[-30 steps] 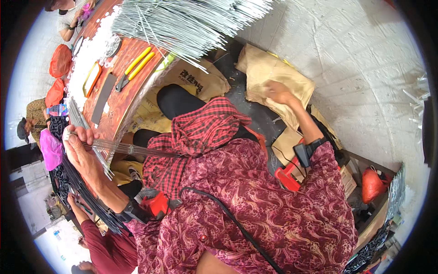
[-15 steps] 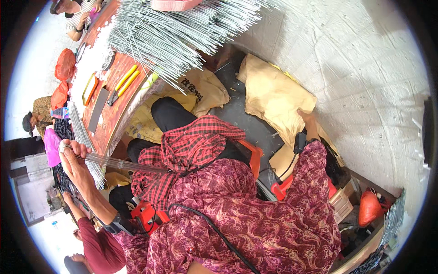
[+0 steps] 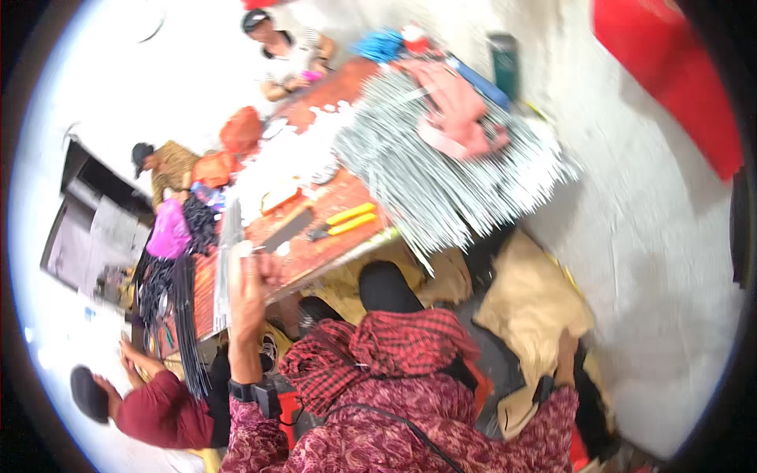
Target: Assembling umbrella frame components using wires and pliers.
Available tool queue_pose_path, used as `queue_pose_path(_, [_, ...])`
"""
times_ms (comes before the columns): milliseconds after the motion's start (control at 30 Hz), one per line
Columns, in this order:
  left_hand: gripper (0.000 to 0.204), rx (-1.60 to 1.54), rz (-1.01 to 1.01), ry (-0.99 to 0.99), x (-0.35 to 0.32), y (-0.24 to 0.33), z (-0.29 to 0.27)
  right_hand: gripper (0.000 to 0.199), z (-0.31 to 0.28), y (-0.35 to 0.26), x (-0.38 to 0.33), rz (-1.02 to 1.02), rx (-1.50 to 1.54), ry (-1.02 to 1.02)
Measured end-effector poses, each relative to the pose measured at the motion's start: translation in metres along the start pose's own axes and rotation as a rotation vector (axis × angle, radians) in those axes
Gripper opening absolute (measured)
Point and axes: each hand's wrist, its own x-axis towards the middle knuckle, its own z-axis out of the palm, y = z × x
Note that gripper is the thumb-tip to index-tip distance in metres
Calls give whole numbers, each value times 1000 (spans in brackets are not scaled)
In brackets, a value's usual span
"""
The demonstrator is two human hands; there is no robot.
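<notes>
My left hand point(image 3: 251, 288) is raised at the near edge of the red-brown table point(image 3: 351, 169), blurred by motion. Its fingers look curled in, with a small whitish bit at the tips; what they hold is too smeared to name. Right beside it lies a bundle of thin grey rods point(image 3: 229, 256). My right hand point(image 3: 566, 359) reaches down at my right side against a tan paper sack point(image 3: 528, 303); its fingers are hard to make out there. A red-and-black checked cloth point(image 3: 410, 343) covers my lap.
A large pile of grey rods point(image 3: 441, 173) covers the table's right part, under a pink cloth point(image 3: 457, 110). Yellow-handled pliers point(image 3: 347, 219), a dark flat bar point(image 3: 288, 230) and white pieces point(image 3: 292, 158) lie nearer. Co-workers sit around the table, one in a maroon top point(image 3: 169, 418). A wall stands right.
The view has swung up and left, bringing in more of the table and the people. Thin clear strands that ran from my left hand to my lap no longer show. My right hand stays by the sack.
</notes>
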Motion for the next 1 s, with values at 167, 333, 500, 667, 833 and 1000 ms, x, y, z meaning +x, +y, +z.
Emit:
queue_pose_path(167, [21,38,47,62,-12,10,-23,53,110,-213,36,-469,5,-145])
queue_pose_path(333, [18,76,48,63,-15,-6,-40,48,224,-431,11,-902,52,-225])
queue_pose_path(500, [15,-55,97,13,-19,-9,-50,44,288,-572,-44,-1223,71,-254])
queue_pose_path(667, [14,-52,97,60,-21,-20,-65,39,323,-591,-69,-1424,-26,-288])
queue_pose_path(833, [10,-75,161,155,-12,-31,-70,35,348,-557,-99,-1580,-181,-389])
queue_pose_path(1000, [14,79,142,195,-7,-37,-79,31,336,-495,-90,-1674,-364,-465])
